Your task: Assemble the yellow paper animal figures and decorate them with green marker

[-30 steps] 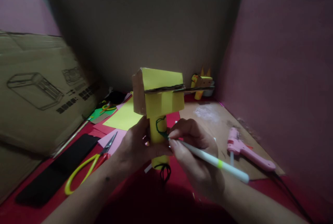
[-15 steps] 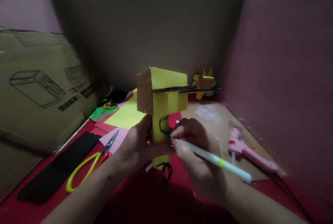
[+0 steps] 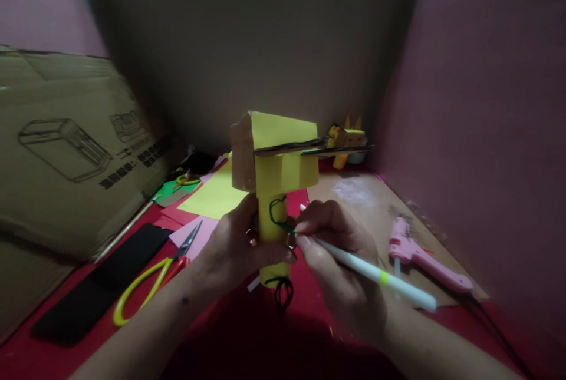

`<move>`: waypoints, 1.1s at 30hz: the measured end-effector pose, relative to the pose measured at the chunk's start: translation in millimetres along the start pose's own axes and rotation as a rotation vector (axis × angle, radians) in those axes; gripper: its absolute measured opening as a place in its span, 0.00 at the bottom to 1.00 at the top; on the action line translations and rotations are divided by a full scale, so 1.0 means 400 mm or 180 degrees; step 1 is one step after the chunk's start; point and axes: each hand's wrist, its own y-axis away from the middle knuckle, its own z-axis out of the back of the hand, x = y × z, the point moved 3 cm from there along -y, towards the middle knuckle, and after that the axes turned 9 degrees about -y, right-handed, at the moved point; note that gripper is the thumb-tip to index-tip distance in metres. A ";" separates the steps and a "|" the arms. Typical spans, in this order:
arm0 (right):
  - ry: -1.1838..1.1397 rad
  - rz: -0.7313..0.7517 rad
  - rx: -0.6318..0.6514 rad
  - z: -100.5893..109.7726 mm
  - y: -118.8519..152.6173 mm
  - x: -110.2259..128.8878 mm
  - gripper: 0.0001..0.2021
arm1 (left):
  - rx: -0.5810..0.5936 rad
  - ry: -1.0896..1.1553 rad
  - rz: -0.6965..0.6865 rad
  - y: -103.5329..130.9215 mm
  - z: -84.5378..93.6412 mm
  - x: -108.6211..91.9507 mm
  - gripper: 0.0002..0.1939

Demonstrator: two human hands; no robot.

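A yellow paper-covered tube [image 3: 267,233] stands upright before me, topped by a cardboard box head [image 3: 287,174] with yellow paper on its side and thin cardboard strips jutting right. Its body carries a dark green looped outline, and a black string bow [image 3: 283,293] hangs at its base. My left hand [image 3: 225,253] is closed around the tube, thumb across its front. Pinched in my right hand [image 3: 329,230] is a white marker [image 3: 360,265] with a yellow-green band. Its dark green tip is at the lower end of the outline; whether it touches is hard to tell.
Yellow-handled scissors [image 3: 144,286] and a black phone [image 3: 101,286] lie left, near coloured paper sheets [image 3: 216,194]. A pink glue gun [image 3: 427,259] rests on a cardboard sheet [image 3: 380,209] at right. Behind stands another cardboard figure [image 3: 351,138]; a large carton [image 3: 66,97] rises at left.
My right hand and the marker have shifted slightly right and down. The box head has tilted a little to the left, and the cardboard strips look more spread apart.
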 end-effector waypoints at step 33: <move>0.0003 -0.0070 -0.0110 -0.012 -0.005 0.003 0.05 | 0.0044 -0.0100 0.0002 0.003 -0.004 -0.014 0.25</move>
